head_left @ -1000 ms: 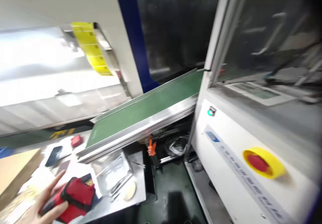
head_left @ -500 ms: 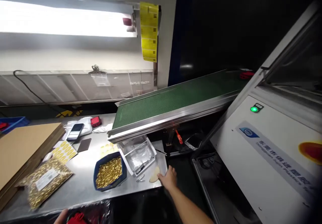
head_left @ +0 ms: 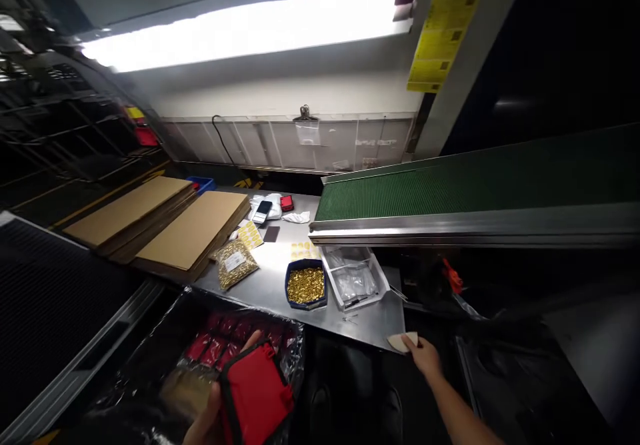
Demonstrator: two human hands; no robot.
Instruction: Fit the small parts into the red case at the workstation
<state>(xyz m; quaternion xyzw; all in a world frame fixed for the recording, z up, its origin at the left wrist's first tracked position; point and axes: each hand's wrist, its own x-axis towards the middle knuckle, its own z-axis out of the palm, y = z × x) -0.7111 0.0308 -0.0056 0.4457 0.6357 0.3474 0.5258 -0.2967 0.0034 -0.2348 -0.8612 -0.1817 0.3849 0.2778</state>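
Holding a red case (head_left: 257, 395) in your left hand (head_left: 207, 418), you are pinching a pale pad (head_left: 403, 342) at the tabletop's (head_left: 270, 285) near right corner with your right hand (head_left: 425, 357); lifting it clear looks next.

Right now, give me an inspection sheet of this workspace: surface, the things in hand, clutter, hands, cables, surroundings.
Surface: steel bench, shiny, under the low end of a green conveyor.
Things in hand: red moulded part; pale pad at the bench's corner.
Clutter: blue tray of brass pieces, bag of brass pieces, clear tray, phone, yellow sticker sheets, cardboard stacks.
Hands: left hand holds the red moulded part over a plastic-lined bin of red parts; right hand pinches the pale pad.
Cables: one black cable on the back panel.
Surroundings: strip light, yellow labels, dark racks on the left.
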